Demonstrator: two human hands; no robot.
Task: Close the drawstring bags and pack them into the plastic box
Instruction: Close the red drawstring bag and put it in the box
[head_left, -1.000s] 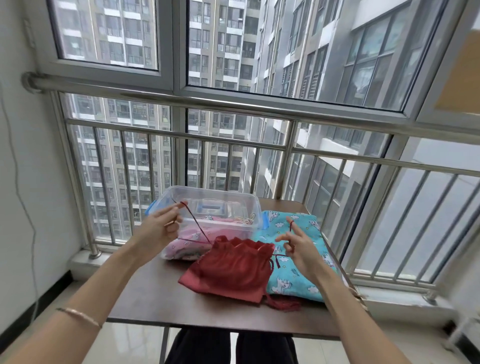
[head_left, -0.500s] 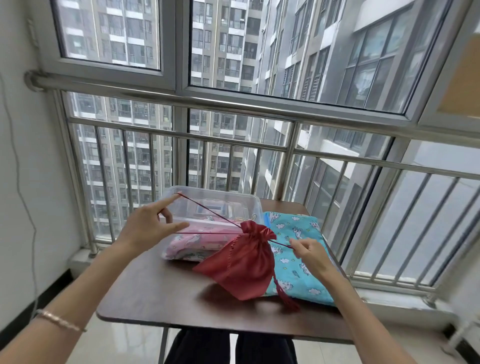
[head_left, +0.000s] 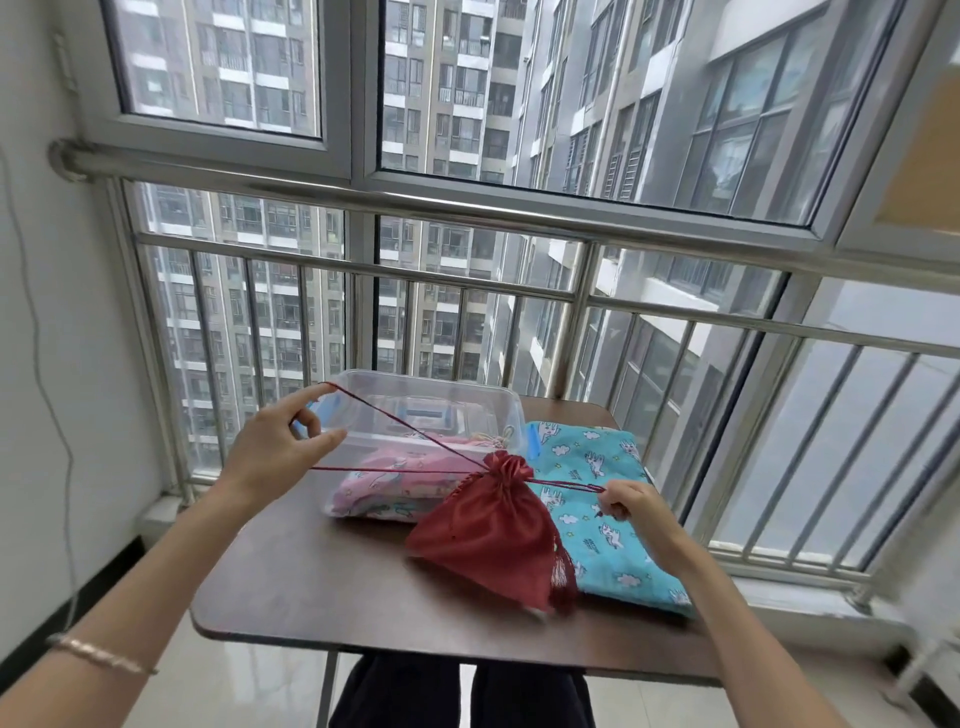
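- Since a second ago: the red bag (head_left: 493, 530) has gone from lying slack and wide-mouthed to having its neck puckered tight, with the hands drawn farther apart.
- Table (head_left: 322, 582): brown top; carries every item below.
- Plastic box (head_left: 467, 387): clear, lid off, at the far left of the table.
- Blue bag (head_left: 597, 499): printed, lying flat to the right of the box, outside it; whether its mouth is closed cannot be told.
- Red bag: near centre, partly over the blue bag, outside the box.
- Pink bag (head_left: 384, 483): already inside the box.
- Left hand (head_left: 275, 452): forefinger and thumb spread, cord (head_left: 410, 426) loop stretched taut across them.
- Right hand (head_left: 631, 506): fingers curled, pinching the cord's other end just right of the bag neck.
- Step in hand, by judgement: cinching the red bag, nearly done.
- Next move calls for: slackening the cord, taking up the bag and setting it in the box beside the pink bag.
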